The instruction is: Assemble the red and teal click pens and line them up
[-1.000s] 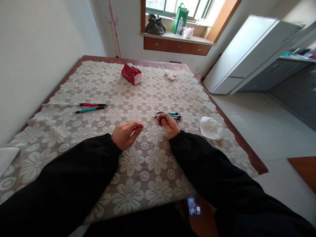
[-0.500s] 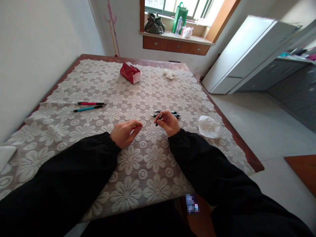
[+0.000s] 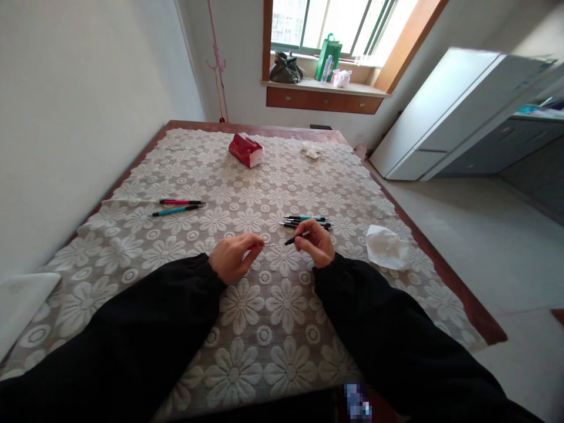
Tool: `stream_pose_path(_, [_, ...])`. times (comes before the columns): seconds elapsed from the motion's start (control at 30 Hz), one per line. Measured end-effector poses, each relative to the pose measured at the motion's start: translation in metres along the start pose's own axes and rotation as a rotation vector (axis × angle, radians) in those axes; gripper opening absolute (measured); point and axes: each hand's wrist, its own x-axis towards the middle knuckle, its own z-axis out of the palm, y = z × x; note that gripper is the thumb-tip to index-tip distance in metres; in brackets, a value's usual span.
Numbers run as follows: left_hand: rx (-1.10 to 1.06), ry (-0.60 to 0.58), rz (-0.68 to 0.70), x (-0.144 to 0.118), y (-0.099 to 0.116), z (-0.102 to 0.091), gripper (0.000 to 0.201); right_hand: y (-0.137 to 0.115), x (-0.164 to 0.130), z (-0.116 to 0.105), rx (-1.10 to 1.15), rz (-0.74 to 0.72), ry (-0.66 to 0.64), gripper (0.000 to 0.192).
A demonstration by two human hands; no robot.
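Note:
My left hand (image 3: 235, 258) rests on the lace tablecloth (image 3: 247, 305) with its fingers pinched on a small red pen part (image 3: 251, 247), from which a thin refill points right. My right hand (image 3: 316, 242) holds a black pen barrel (image 3: 294, 239), its tip aimed left toward the refill. Just beyond my right hand lies a small bunch of pens (image 3: 306, 221) with teal and black bodies. Both arms wear black sleeves.
A red pen (image 3: 180, 202) and a teal pen (image 3: 176, 210) lie at the left. A crumpled white tissue (image 3: 386, 247) sits right of my hands. A red tissue pack (image 3: 245, 150) and another tissue (image 3: 311, 151) lie at the far end. The wall runs along the left; floor lies beyond the right edge.
The camera has tilted up a little. My right hand has turned the black barrel so it points left toward the refill. My left hand has stayed put.

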Motion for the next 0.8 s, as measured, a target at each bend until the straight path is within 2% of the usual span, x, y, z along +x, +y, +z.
stream_pose_path(0.2, [-0.026, -0.015, 0.011, 0.001, 0.001, -0.001, 0.016, -0.010, -0.002, 0.005, -0.170, -0.016, -0.025, 0.014])
stream_pose_path(0.57, [-0.018, -0.010, 0.035, 0.000, -0.001, 0.000, 0.018, -0.009, -0.001, 0.014, -0.380, -0.076, -0.135, 0.010])
stream_pose_path(0.7, [-0.001, -0.040, 0.068, 0.000, -0.002, 0.000, 0.020, -0.008, 0.000, 0.015, -0.447, -0.122, -0.196, 0.010])
stream_pose_path(0.8, [0.028, -0.060, 0.061, 0.000, -0.004, 0.002, 0.021, -0.009, 0.004, 0.013, -0.484, -0.113, -0.309, 0.009])
